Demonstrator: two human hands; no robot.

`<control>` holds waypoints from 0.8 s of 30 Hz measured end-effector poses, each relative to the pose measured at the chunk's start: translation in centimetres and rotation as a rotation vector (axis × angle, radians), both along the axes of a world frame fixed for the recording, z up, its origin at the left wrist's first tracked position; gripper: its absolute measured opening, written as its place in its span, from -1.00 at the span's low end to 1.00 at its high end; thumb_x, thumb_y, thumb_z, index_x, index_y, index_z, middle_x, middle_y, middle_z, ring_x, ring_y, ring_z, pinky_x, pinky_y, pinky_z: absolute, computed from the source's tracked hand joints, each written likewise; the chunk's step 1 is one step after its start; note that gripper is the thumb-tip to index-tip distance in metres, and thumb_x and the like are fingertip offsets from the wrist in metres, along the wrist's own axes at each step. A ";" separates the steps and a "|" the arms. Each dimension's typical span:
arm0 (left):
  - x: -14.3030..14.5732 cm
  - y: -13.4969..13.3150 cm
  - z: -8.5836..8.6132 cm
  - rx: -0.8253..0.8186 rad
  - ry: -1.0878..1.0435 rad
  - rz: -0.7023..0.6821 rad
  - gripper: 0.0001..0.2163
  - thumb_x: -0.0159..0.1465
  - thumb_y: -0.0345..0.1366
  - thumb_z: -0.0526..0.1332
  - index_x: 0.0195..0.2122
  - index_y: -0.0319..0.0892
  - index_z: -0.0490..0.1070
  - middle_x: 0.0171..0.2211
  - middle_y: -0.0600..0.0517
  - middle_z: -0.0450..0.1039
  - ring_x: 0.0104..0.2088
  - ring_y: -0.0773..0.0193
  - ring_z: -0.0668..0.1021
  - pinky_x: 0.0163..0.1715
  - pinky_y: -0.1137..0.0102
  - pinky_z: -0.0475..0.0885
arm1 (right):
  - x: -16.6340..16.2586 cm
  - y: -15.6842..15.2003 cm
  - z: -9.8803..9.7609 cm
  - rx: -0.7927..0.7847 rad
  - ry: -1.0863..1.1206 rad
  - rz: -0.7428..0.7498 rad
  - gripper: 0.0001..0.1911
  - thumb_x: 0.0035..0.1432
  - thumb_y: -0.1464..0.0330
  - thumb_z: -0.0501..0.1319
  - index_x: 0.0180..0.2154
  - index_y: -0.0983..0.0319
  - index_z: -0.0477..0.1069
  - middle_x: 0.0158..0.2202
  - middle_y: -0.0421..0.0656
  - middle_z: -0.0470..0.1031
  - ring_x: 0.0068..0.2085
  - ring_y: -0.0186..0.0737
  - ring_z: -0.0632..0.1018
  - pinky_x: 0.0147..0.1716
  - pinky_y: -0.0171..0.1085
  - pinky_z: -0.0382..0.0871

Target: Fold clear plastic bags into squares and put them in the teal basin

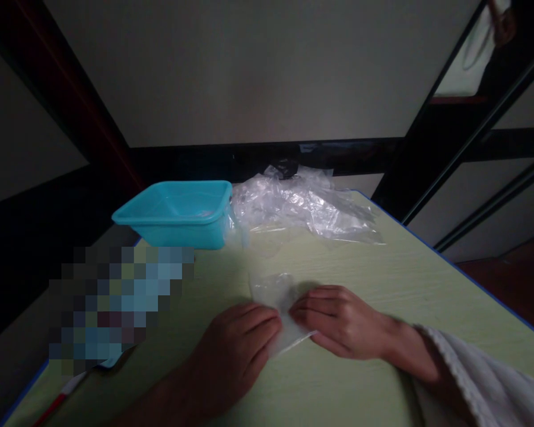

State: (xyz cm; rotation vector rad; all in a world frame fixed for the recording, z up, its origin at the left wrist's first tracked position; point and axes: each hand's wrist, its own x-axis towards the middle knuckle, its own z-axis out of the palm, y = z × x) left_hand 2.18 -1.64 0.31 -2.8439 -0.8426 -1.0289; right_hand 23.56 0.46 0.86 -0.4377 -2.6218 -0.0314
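Observation:
A small clear plastic bag (276,295) lies flat on the pale green table (427,284), just in front of me. My left hand (235,350) rests on its near left edge, fingers together and pressing down on it. My right hand (338,320) comes in from the right, its fingertips curled and pinched on the bag's right edge. The two hands nearly touch over the bag.
A turquoise plastic tub (178,214) stands at the table's far left. A heap of clear plastic bags (302,204) lies beside it at the back. A red and white pen-like object (57,400) lies near the front left edge. A blurred patch covers the left side.

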 end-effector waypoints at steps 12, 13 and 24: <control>-0.1 -0.2 -0.9 -0.487 -0.169 0.038 -0.78 0.19 -0.47 0.02 -0.42 -0.19 0.45 -0.44 0.02 0.42 -0.42 0.30 0.47 -0.46 0.47 0.34 | 0.3 -0.2 0.1 -0.441 0.156 -0.137 -0.77 0.28 0.37 -0.02 -0.33 0.26 0.36 -0.49 -0.16 0.45 -0.47 -0.30 0.44 -0.48 -0.35 0.27; -0.1 -0.2 -0.9 -0.500 -0.177 0.036 -0.78 0.20 -0.47 0.02 -0.43 -0.18 0.45 -0.44 0.03 0.42 -0.42 0.30 0.48 -0.46 0.47 0.33 | 0.3 -0.2 0.2 -0.470 0.166 -0.156 -0.78 0.27 0.37 0.00 -0.34 0.26 0.37 -0.50 -0.18 0.45 -0.48 -0.31 0.44 -0.49 -0.36 0.26; 0.3 0.1 0.4 -0.763 -0.241 0.212 -0.76 0.16 -0.37 0.08 -0.63 -0.22 0.36 -0.66 0.10 0.36 -0.61 0.35 0.40 -0.61 0.51 0.22 | -0.4 -0.2 0.4 -0.859 0.286 -0.280 -0.78 0.19 0.35 0.07 -0.50 0.24 0.27 -0.65 -0.31 0.23 -0.63 -0.44 0.22 -0.70 -0.44 0.05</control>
